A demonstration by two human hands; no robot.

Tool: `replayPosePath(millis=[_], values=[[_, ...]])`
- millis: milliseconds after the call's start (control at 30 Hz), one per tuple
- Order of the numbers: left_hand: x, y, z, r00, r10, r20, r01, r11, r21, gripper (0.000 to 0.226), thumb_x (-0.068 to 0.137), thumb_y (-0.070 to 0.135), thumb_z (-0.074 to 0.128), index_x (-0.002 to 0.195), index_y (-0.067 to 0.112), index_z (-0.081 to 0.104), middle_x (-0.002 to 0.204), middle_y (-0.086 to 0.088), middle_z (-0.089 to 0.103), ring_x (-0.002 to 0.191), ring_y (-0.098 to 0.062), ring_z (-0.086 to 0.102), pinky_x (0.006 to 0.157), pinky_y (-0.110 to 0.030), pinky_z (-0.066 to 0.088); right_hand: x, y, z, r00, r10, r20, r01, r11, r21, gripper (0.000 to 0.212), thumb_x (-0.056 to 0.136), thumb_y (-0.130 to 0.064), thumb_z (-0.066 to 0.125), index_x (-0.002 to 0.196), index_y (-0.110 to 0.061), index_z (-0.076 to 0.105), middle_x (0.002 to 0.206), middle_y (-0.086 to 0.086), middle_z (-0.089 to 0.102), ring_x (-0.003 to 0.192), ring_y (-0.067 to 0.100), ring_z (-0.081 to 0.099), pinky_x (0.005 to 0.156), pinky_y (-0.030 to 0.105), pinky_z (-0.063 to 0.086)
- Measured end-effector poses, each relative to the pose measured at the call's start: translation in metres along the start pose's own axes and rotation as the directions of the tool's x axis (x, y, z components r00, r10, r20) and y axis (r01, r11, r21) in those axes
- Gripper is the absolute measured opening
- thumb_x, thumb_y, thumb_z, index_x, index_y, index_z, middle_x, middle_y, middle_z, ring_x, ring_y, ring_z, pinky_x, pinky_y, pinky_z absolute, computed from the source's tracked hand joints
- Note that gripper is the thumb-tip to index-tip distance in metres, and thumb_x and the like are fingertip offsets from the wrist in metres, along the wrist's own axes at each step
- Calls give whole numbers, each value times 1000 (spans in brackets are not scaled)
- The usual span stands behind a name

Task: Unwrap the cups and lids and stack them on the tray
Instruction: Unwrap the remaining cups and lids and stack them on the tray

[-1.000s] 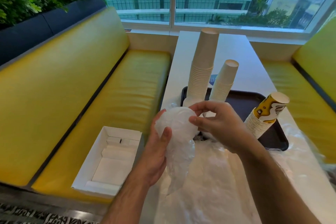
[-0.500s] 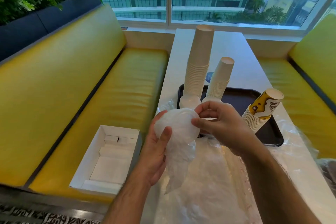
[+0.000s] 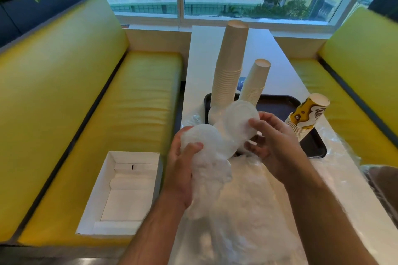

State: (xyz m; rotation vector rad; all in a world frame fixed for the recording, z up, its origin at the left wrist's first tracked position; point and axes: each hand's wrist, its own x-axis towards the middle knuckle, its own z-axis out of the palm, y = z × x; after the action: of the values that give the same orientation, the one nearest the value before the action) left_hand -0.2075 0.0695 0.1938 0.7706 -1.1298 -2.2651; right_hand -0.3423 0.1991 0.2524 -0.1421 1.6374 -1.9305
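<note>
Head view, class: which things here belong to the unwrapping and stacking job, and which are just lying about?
Job: left hand, right hand, wrapped lids, pulled-out lids, plain cup stacks, printed cup stack, black tray.

Lying about: white cardboard box, yellow benches.

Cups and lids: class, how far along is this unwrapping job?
Done: three cup stacks stand on the tray, the tallest stack at its left. In hand: the right hand draws lids from the wrapper that the left hand holds. Left: placing those lids on the tray.
</note>
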Motion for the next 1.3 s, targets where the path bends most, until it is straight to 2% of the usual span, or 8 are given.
replayPosePath(millis=[167,300,367,467,533,767,1000,1300], values=[[3,-1,5,999,-27,-28,27,999,25,43,85,19,72,125,30,63,111,-8,71,89,-24,70,64,-38,57,16,12,-49,959,48,-279,-5,988,153,27,92,-10,70,117,-17,61,110,9,66,94,26,69,79,39,62],[3,-2,16,998,-51,-43,53,998,28,60,69,28,76,127,34,62,114,-8,71,93,-28,70,67,-40,58,50,29,-88,884,24,-468,-59,996,-60,25,95,-13,68,118,-16,57,120,6,61,97,20,64,67,29,52],[2,-3,23,997,-62,-42,63,998,32,58,69,29,74,125,33,62,111,-7,72,89,-26,71,62,-38,58,69,41,-105,871,24,-490,-121,978,-167,25,96,-13,67,119,-15,57,122,7,59,93,17,62,65,27,50],[-1,-8,35,995,-85,-44,87,995,47,56,70,28,73,124,34,63,107,-5,73,83,-22,73,57,-34,57,96,58,-123,865,86,-495,-233,941,-244,45,95,-12,69,137,-11,53,130,9,59,111,27,62,81,34,56],[-4,-13,44,994,-95,-45,98,994,55,52,71,26,72,121,36,65,107,-4,74,82,-21,75,56,-33,57,109,66,-133,857,96,-506,-262,927,-268,50,94,-13,70,141,-9,51,129,10,59,112,30,61,72,30,55],[-6,-25,69,990,-95,-106,103,992,74,55,72,25,72,126,29,64,117,-9,72,91,-25,74,58,-32,58,137,70,-158,871,58,-487,-291,861,-417,53,92,-18,72,140,-10,52,130,11,62,105,27,65,82,34,55],[-5,-32,87,987,-76,-142,92,990,106,58,72,26,70,129,30,62,118,-8,73,92,-25,74,58,-31,58,147,70,-157,977,-49,-207,-145,558,-817,43,90,-19,76,129,-9,61,117,9,64,99,18,55,83,32,50],[-7,-39,93,980,-70,-184,90,991,101,53,73,25,69,126,31,64,116,-11,73,88,-25,74,56,-33,59,159,76,-157,993,-30,-116,-100,329,-939,29,92,-25,74,115,-9,66,104,9,69,94,24,64,78,35,55]])
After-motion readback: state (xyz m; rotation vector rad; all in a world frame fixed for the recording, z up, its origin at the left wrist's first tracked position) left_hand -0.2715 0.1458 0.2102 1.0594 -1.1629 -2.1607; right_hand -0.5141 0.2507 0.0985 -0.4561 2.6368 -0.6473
